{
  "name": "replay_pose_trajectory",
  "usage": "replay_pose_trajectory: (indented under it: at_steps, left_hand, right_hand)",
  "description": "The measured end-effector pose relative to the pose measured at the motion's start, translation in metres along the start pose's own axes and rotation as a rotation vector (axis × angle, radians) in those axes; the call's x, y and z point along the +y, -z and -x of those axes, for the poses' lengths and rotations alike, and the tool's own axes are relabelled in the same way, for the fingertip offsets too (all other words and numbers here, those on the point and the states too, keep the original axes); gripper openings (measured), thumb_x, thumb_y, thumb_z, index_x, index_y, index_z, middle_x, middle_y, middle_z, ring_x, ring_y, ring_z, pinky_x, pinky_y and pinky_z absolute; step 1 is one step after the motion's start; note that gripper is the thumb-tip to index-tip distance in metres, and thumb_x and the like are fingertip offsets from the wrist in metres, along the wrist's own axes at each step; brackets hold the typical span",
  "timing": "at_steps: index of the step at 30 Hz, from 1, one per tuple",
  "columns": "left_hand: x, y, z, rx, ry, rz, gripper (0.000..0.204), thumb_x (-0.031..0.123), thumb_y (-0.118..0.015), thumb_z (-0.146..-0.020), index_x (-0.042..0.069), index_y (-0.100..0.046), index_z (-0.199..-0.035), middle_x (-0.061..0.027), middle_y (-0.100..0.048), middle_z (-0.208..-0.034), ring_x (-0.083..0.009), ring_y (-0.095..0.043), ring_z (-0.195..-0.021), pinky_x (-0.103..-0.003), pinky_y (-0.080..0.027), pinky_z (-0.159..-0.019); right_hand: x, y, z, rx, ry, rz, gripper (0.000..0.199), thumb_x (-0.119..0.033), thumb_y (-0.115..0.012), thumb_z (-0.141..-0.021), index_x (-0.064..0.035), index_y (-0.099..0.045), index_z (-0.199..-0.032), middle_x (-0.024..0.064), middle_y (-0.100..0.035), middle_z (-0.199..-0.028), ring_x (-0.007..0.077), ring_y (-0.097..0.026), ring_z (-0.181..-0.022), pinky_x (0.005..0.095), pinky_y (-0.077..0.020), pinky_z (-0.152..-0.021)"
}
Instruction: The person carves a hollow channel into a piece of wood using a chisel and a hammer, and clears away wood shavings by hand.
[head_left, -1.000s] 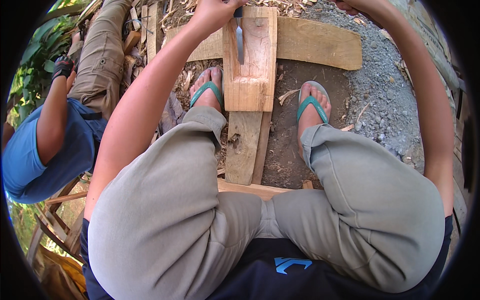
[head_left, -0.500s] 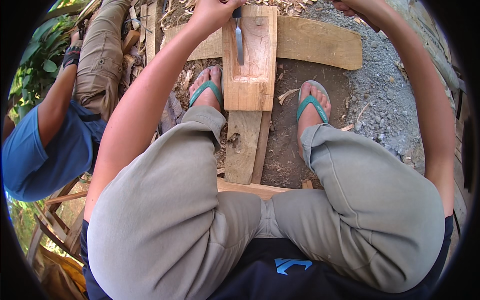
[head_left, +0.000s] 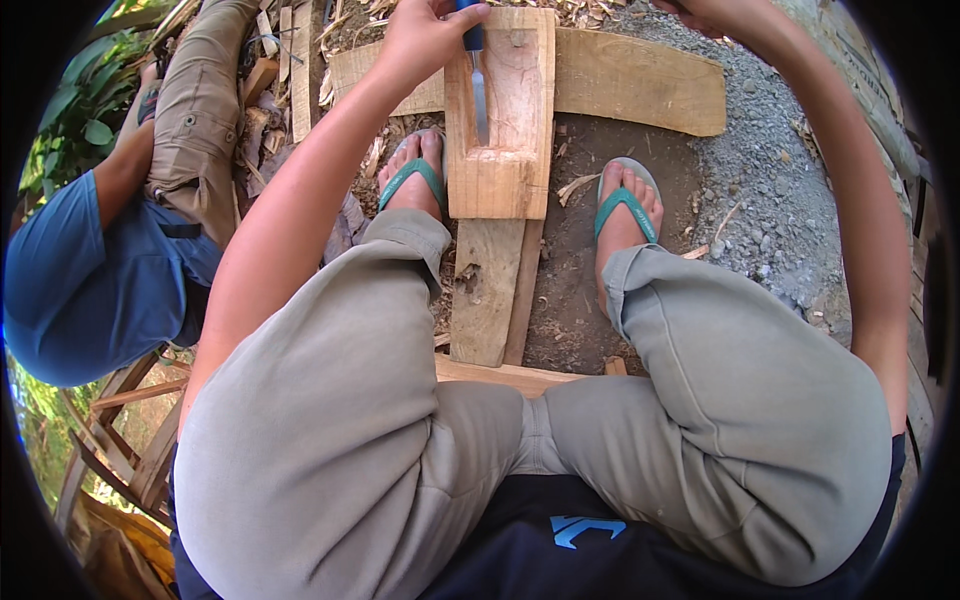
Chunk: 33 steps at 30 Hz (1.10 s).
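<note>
My left hand (head_left: 422, 38) is closed round the blue handle of a chisel (head_left: 479, 100) at the top middle. The blade points down toward me, its tip inside the hollow of a pale wooden block (head_left: 497, 188), near the hollow's near end wall. The hollow is roughly rectangular with rough-cut inner faces. At the upper right, my right hand (head_left: 718, 14) is raised, cut by the top edge. Its fingers look curled, and whatever they hold is out of the picture.
The block rests across a curved plank (head_left: 640, 80) and above a narrow board (head_left: 485, 290). My sandalled feet stand on either side. Grey gravel (head_left: 770, 190) lies right; wood chips are scattered around. A co-worker in a blue shirt (head_left: 75, 270) sits close at left.
The chisel has shifted slightly down toward the hollow's near end, with more of its handle showing. My right hand has moved slightly up and left. The co-worker's arm has moved.
</note>
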<state>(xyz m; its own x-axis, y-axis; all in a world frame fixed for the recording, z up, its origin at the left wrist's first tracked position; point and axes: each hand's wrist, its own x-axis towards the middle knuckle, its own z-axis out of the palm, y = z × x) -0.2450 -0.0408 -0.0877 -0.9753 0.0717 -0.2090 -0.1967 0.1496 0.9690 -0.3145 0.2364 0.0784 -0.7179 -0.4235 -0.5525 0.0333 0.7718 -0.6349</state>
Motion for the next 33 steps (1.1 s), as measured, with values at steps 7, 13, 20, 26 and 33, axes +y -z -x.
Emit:
replay_pose_trajectory:
  at_steps: [7,13,20,26,33]
  left_hand:
    - [0.028,0.003,0.001,0.049,-0.149,0.099,0.021,0.006,-0.067,-0.098,-0.002,-0.065,-0.117,-0.0018,-0.071,-0.097,-0.0094,-0.067,-0.088,-0.027,-0.054,-0.080]
    - [0.035,-0.001,0.006,0.043,-0.141,0.004,0.020,0.006,-0.068,-0.099,-0.002,-0.066,-0.117,-0.0007,-0.071,-0.096,-0.0077,-0.065,-0.088,-0.025,-0.053,-0.078]
    - [0.026,-0.003,0.002,0.000,-0.096,0.102,0.020,0.005,-0.067,-0.099,-0.002,-0.067,-0.118,-0.0001,-0.071,-0.098,-0.0068,-0.064,-0.089,-0.025,-0.052,-0.078]
    - [0.021,0.002,-0.002,0.006,-0.091,0.063,0.023,0.004,-0.066,-0.099,-0.003,-0.066,-0.121,-0.0010,-0.071,-0.103,-0.0074,-0.065,-0.094,-0.026,-0.053,-0.083]
    - [0.019,0.005,-0.006,0.009,-0.074,0.037,0.027,0.004,-0.065,-0.100,-0.005,-0.064,-0.125,-0.0030,-0.072,-0.108,-0.0089,-0.065,-0.099,-0.026,-0.052,-0.089]
  right_hand:
    - [-0.001,-0.007,0.013,0.142,0.050,-0.231,0.031,-0.037,-0.066,-0.103,-0.0076,-0.076,-0.097,-0.0065,-0.045,-0.057,0.0048,-0.038,-0.044,0.0252,-0.0301,-0.042]
    - [-0.001,0.003,0.020,0.132,0.066,-0.214,0.031,-0.036,-0.067,-0.103,-0.0094,-0.072,-0.088,-0.0056,-0.048,-0.057,0.0045,-0.041,-0.045,0.0236,-0.0307,-0.041]
    - [-0.004,-0.002,0.021,0.098,0.032,-0.113,0.032,-0.037,-0.068,-0.102,-0.0072,-0.077,-0.110,-0.0069,-0.045,-0.059,0.0044,-0.039,-0.049,0.0249,-0.0327,-0.045]
    - [-0.009,-0.002,0.022,0.101,0.038,-0.069,0.034,-0.038,-0.067,-0.102,-0.0067,-0.077,-0.112,-0.0068,-0.044,-0.059,0.0046,-0.040,-0.051,0.0251,-0.0325,-0.045]
    - [-0.011,-0.004,0.017,0.101,0.020,-0.065,0.034,-0.038,-0.066,-0.103,-0.0067,-0.078,-0.109,-0.0066,-0.044,-0.059,0.0049,-0.037,-0.049,0.0260,-0.0298,-0.044]
